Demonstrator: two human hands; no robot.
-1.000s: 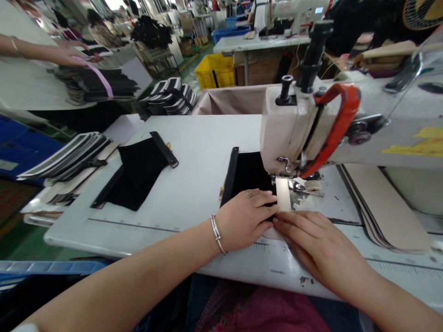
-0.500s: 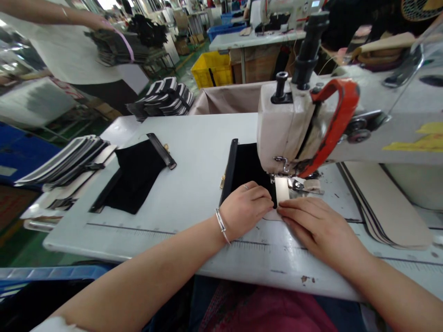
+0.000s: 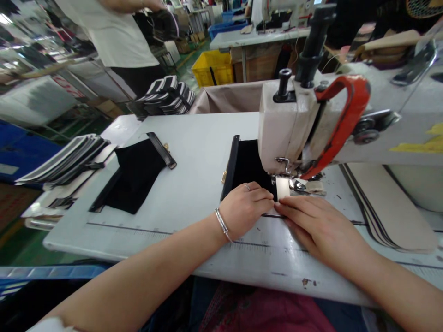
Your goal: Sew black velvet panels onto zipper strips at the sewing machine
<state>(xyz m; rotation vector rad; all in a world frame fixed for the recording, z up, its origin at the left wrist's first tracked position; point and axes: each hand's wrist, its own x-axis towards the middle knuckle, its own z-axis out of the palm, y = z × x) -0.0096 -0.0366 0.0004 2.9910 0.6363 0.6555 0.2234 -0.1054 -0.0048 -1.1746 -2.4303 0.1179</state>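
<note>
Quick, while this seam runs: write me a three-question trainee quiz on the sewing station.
1. Which hand wears a ring?
2. True or false: the black piece farther left on the worktable lies apart from both hands.
3. Fill in: the stacked beige panels lie to the ___ of the white strip in the picture.

Key:
1. The left hand.
2. True.
3. Right.

The black cloth (image 3: 247, 162) looks matt, the bangle (image 3: 222, 221) shiny metal, the tabletop (image 3: 194, 184) glossy.
</note>
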